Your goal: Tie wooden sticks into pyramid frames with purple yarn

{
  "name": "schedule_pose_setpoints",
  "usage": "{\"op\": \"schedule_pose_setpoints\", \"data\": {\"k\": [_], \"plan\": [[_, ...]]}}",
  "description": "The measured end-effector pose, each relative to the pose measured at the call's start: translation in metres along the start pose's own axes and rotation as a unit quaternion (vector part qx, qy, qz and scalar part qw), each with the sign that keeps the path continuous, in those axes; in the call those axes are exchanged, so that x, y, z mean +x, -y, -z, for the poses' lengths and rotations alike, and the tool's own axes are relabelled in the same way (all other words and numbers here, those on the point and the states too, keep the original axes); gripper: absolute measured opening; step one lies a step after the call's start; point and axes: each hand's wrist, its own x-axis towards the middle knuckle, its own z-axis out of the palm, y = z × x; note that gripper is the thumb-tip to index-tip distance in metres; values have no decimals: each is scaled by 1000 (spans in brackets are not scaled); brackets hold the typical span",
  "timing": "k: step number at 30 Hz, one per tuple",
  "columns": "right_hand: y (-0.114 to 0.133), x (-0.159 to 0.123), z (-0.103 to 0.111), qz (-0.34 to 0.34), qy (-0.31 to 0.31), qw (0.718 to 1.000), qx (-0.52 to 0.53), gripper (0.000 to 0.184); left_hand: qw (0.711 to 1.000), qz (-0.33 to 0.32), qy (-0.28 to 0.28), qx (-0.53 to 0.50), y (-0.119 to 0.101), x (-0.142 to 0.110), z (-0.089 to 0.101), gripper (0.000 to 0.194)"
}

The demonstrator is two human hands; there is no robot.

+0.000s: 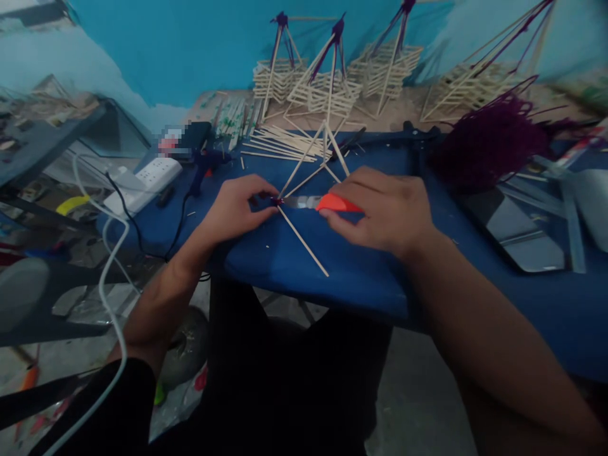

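My left hand (242, 206) pinches the joint of a thin wooden stick frame (304, 163), where dark purple yarn (277, 201) is wound round the sticks. One stick (304, 242) runs from that joint toward the table's front edge. In my right hand (384, 206) is an orange-handled utility knife (338, 202), its blade pointing left. The blade's tip lies close to the yarn joint; whether it touches cannot be made out. Other sticks of the frame rise to a peak behind the knife.
Loose sticks (285, 144) lie behind the frame on the blue table (266, 253). Several finished stick structures (325, 92) stand at the wall. To the right are a purple yarn heap (494, 142) and a phone-like dark slab (527, 237). Left are a glue gun (202, 168) and power strip (142, 183).
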Motion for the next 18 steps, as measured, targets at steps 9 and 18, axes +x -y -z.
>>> {"op": "schedule_pose_setpoints", "data": {"k": [9,18], "plan": [[-3,1,10,159,42,986,0,29,998,-40,18,52,21,15,-25,19],[32,2,-2,46,100,993,-41,46,993,112,-21,-40,14,6,-14,20]]}}
